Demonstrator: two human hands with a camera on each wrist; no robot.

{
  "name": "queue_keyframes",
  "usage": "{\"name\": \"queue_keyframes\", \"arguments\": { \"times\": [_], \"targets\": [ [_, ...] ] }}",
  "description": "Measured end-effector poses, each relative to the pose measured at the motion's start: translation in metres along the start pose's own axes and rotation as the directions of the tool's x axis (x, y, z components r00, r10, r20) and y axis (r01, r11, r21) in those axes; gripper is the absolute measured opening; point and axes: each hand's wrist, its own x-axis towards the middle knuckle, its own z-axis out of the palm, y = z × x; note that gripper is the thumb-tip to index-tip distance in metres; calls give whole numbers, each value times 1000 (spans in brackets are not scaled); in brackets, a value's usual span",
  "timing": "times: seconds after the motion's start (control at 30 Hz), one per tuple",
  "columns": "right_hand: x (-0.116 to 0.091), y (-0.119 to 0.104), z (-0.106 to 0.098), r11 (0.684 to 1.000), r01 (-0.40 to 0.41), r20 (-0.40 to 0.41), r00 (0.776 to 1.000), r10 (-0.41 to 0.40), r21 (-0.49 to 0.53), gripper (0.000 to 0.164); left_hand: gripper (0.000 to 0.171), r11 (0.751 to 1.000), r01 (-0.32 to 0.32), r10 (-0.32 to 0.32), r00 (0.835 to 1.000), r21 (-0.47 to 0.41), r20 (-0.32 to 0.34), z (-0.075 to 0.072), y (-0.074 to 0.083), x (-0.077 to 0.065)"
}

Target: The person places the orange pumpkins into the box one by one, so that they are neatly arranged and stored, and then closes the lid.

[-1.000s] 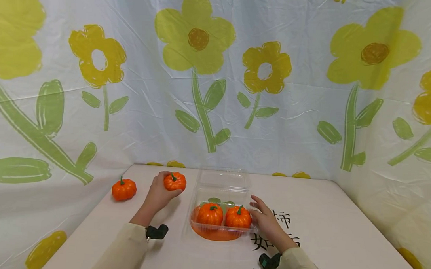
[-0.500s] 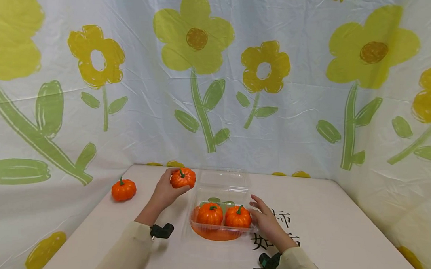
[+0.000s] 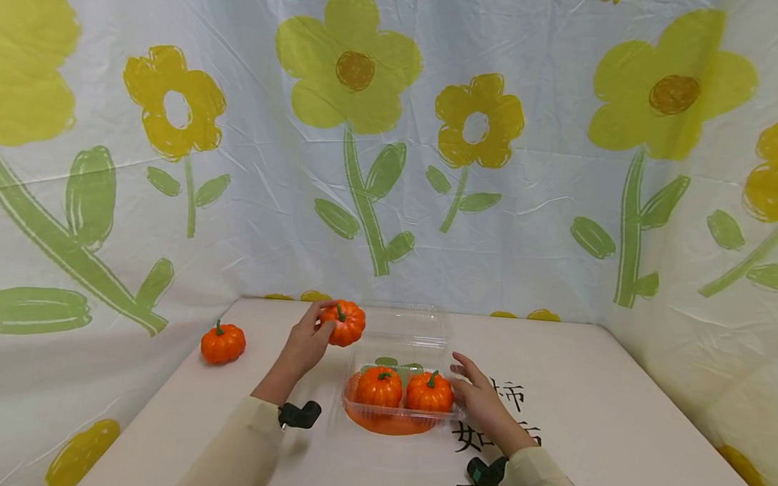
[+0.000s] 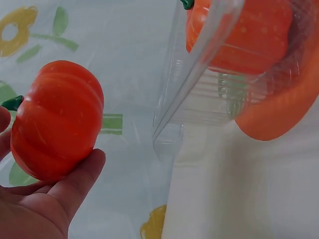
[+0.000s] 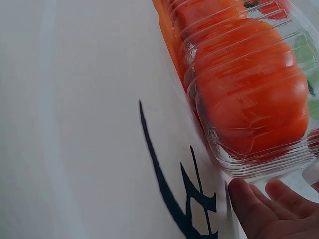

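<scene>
My left hand (image 3: 304, 345) holds a small orange pumpkin (image 3: 346, 323) with a green stem, raised just left of the clear plastic clamshell box (image 3: 415, 413). Thumb and fingers lie around its side in the left wrist view, where the pumpkin (image 4: 60, 122) shows whole. Two more pumpkins sit side by side in the box: a left pumpkin (image 3: 379, 388) and a right pumpkin (image 3: 430, 393). At the box's right end is my right hand (image 3: 483, 400), its fingers loosely spread. Its fingertips (image 5: 239, 188) are right at the box wall in the right wrist view.
Another pumpkin (image 3: 223, 344) stands on the pale tablecloth near the table's left edge. The box's lid (image 3: 405, 322) lies folded back behind it. Black printed characters (image 3: 509, 396) mark the cloth on the right. A flowered curtain (image 3: 249, 195) hangs behind the table.
My left hand has carried its pumpkin to the right and slightly up, nearer the box's open lid. The right hand, the box and the other pumpkins have stayed in place.
</scene>
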Motion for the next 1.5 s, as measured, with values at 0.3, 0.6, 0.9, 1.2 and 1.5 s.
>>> {"name": "queue_keyframes", "arguments": {
  "times": [0.3, 0.6, 0.9, 1.2, 1.5],
  "targets": [
    [0, 0, -1, 1000, -5, 5, 1000, 5, 2, 56, 35, 998, -49, 49, 999, 31, 6, 8, 7, 4],
    [0, 0, -1, 1000, -15, 10, 1000, 15, 2, 57, 36, 994, -103, 101, 993, 35, 54, 12, 11, 6],
    [0, -1, -1, 1000, -16, 13, 1000, 16, 9, 56, 44, 990, -143, 141, 985, 4, 104, 18, 16, 7],
    [-3, -2, -1, 1000, -5, 17, 1000, 5, 8, 56, 42, 985, -173, 166, 972, 26, 167, 25, 23, 10],
    [-2, 0, -2, 1000, 6, 17, 1000, -6, 24, 56, 41, 976, -209, 190, 957, 67, 221, 33, 27, 13]
  ]
}}
